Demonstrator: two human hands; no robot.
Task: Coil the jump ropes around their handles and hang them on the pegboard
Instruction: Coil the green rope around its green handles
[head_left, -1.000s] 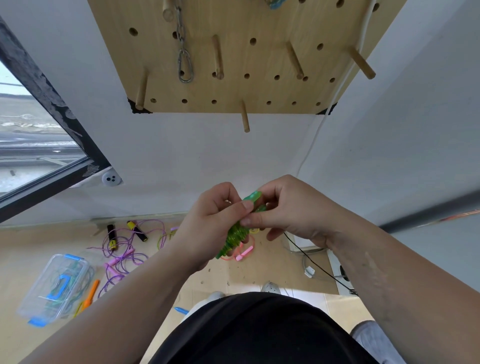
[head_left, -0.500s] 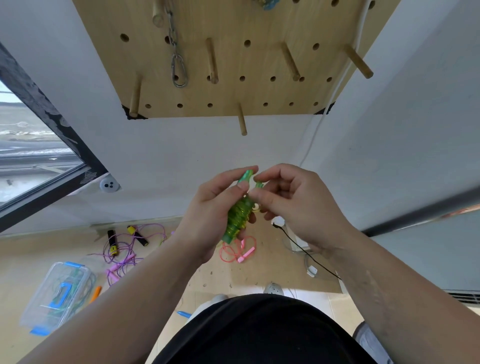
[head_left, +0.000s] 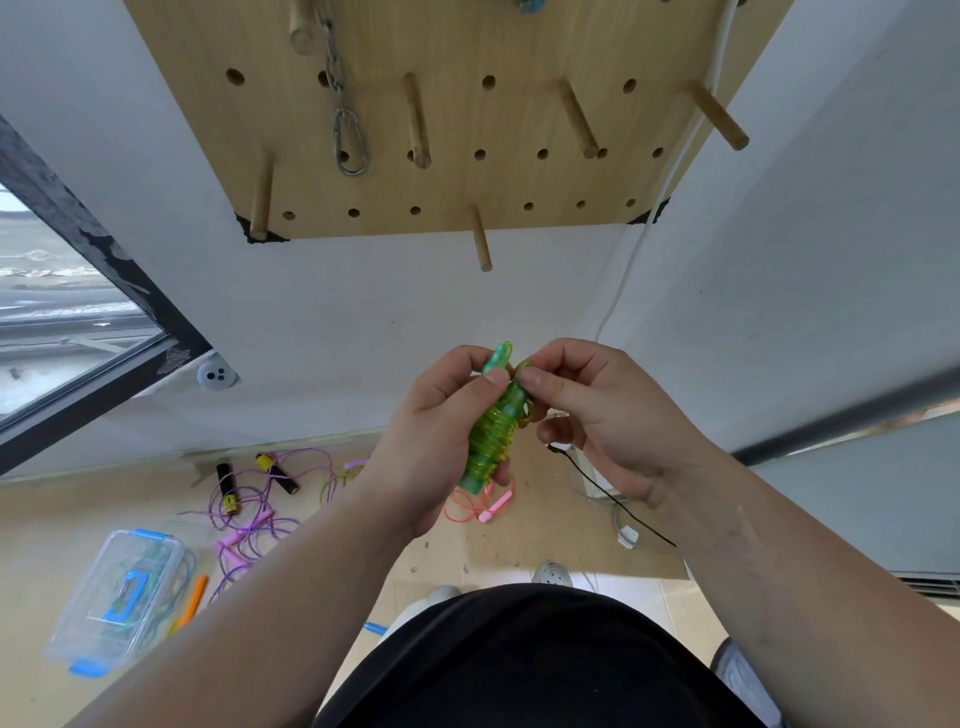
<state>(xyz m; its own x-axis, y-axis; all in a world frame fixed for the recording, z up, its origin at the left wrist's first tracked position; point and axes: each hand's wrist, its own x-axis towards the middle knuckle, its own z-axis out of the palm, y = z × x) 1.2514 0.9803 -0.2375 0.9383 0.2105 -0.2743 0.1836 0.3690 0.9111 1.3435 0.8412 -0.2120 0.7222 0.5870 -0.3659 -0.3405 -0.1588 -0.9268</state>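
A green jump rope (head_left: 492, 434) is coiled tightly around its translucent green handles. My left hand (head_left: 436, 447) grips the bundle from the left, thumb near the top. My right hand (head_left: 597, 415) pinches a yellow-green loop of the rope at the upper right of the bundle. Above hangs the wooden pegboard (head_left: 467, 197) with several wooden pegs; one peg (head_left: 481, 239) juts out at its lower edge. On the floor lie a purple jump rope (head_left: 249, 509) with black-and-yellow handles and a pink jump rope (head_left: 480, 506).
A metal chain with a carabiner (head_left: 349, 140) hangs from the pegboard. A clear plastic box (head_left: 122, 597) with blue clips sits on the floor at left, an orange pen beside it. A window is at left. A black cable (head_left: 608, 493) and white wall cable run at right.
Both hands have lifted the green bundle upward toward the pegboard. My right fingers have shifted from the handle tip to the loose loop at its side.
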